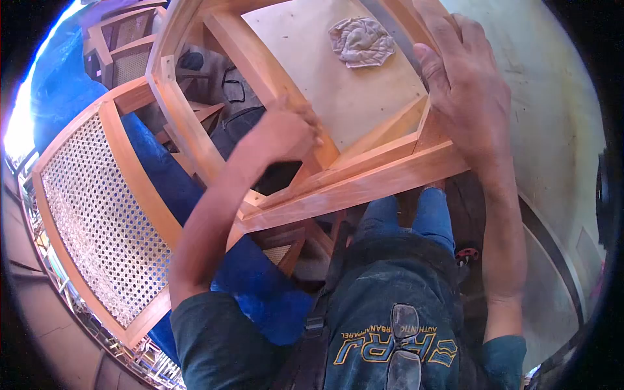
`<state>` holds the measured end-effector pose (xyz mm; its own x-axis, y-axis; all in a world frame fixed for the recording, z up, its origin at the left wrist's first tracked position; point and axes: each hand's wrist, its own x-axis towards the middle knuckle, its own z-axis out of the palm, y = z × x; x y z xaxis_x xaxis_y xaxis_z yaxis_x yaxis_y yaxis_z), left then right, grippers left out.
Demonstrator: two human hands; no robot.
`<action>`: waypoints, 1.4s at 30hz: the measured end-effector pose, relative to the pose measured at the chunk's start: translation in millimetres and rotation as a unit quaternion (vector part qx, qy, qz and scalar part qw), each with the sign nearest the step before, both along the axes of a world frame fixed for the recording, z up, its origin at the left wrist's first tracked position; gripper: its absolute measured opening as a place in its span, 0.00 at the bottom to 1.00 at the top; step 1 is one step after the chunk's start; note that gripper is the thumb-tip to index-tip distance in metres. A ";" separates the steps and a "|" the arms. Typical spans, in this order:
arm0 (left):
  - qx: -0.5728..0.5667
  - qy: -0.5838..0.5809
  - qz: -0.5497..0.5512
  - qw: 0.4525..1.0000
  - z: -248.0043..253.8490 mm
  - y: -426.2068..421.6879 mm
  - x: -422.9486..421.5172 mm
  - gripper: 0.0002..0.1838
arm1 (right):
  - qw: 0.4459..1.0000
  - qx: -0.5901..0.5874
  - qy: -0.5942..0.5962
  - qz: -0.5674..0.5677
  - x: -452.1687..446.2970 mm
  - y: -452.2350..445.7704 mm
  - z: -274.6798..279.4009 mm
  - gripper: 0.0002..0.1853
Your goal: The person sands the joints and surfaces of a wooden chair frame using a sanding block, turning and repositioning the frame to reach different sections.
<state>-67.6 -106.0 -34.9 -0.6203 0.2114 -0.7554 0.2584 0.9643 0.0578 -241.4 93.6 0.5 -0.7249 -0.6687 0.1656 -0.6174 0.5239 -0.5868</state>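
A pale wooden chair frame (pixel 364 197) lies tilted in front of me, its rails joined at angles. My left hand (pixel 286 132) is blurred, its fingers curled together against the inner slanted rail (pixel 250 62); whatever is under them is hidden. On the frame's right side, my right hand (pixel 468 84) is wrapped over the outer rail, with the thumb toward the inside. Through the frame opening shows a light board (pixel 292 39), and a crumpled cloth (pixel 362 43) lies on it.
At the left stands a chair part with a woven cane panel (pixel 107 214). Blue sheeting (pixel 257 286) lies below it. More caned frames (pixel 130 49) are at the upper left. A large pale panel (pixel 552 130) spans the right side. Glasses (pixel 404 370) hang on my shirt.
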 end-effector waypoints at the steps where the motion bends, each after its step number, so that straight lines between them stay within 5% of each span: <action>1: 0.023 -0.025 -0.015 0.999 1.9 7.9 5.3 0.15 | 1.000 0.010 -0.011 -0.001 -0.2 0.4 0.5 0.20; 5: -0.044 -0.065 -0.012 0.997 4.8 2.5 -5.7 0.16 | 0.999 -0.016 0.025 -0.010 0.4 -0.5 -1.0 0.22; 8: -0.084 0.176 0.003 0.981 -10.4 -41.2 -16.4 0.13 | 1.000 -0.019 0.017 -0.010 -0.5 0.4 0.1 0.22; 12: -0.099 -0.129 -0.019 0.986 0.2 16.1 -14.3 0.16 | 0.999 -0.045 0.010 -0.022 9.4 -0.9 13.4 0.22; 15: 0.039 -0.023 -0.021 0.999 -2.9 10.9 12.6 0.16 | 0.999 -0.039 -0.005 -0.018 7.4 3.9 13.5 0.22; 18: -0.113 -0.093 0.059 0.987 -7.6 -37.8 -21.6 0.16 | 0.998 -0.056 -0.018 -0.017 6.0 3.6 6.1 0.21; 21: -0.149 0.042 -0.011 0.988 5.7 -57.4 -40.8 0.15 | 0.996 -0.077 -0.031 -0.032 0.4 0.1 -11.0 0.20; 22: -0.141 -0.062 0.108 0.982 -6.6 -52.9 -38.0 0.14 | 0.995 -0.092 -0.018 -0.021 -1.0 1.7 -14.9 0.20; 24: -0.079 -0.171 0.042 0.981 4.7 7.9 -30.7 0.13 | 0.998 -0.062 -0.004 -0.020 -1.8 1.2 -14.6 0.20; 25: -0.128 -0.287 -0.081 0.946 12.3 36.8 -33.3 0.13 | 1.000 -0.011 -0.003 -0.028 -1.0 2.5 -7.8 0.20; 27: 0.163 -0.028 0.068 0.984 -20.7 -8.4 20.0 0.14 | 0.998 0.032 -0.017 -0.044 3.9 3.3 9.2 0.20; 30: -0.122 -0.043 0.015 0.992 -14.0 -46.0 -30.4 0.15 | 0.998 0.007 -0.048 -0.049 12.6 -5.4 31.9 0.20; 33: -0.189 0.017 0.044 0.981 -24.2 -60.4 -48.9 0.17 | 0.998 -0.028 -0.040 -0.042 10.8 -2.8 19.6 0.19; 34: -0.195 -0.099 0.102 0.971 -23.3 -39.5 -50.1 0.15 | 0.998 -0.034 -0.044 -0.040 10.0 -2.0 16.2 0.19; 37: 0.067 -0.005 -0.028 0.997 -24.1 13.6 14.5 0.15 | 0.997 -0.050 -0.044 -0.042 3.0 -0.4 8.8 0.19; 39: 0.081 0.008 0.023 0.996 -30.4 5.3 10.1 0.16 | 0.996 -0.058 -0.046 -0.041 1.6 0.7 6.3 0.18; 42: -0.082 -0.013 0.063 0.995 -18.2 -43.6 -36.7 0.15 | 0.995 -0.073 -0.052 -0.036 0.1 1.3 3.1 0.18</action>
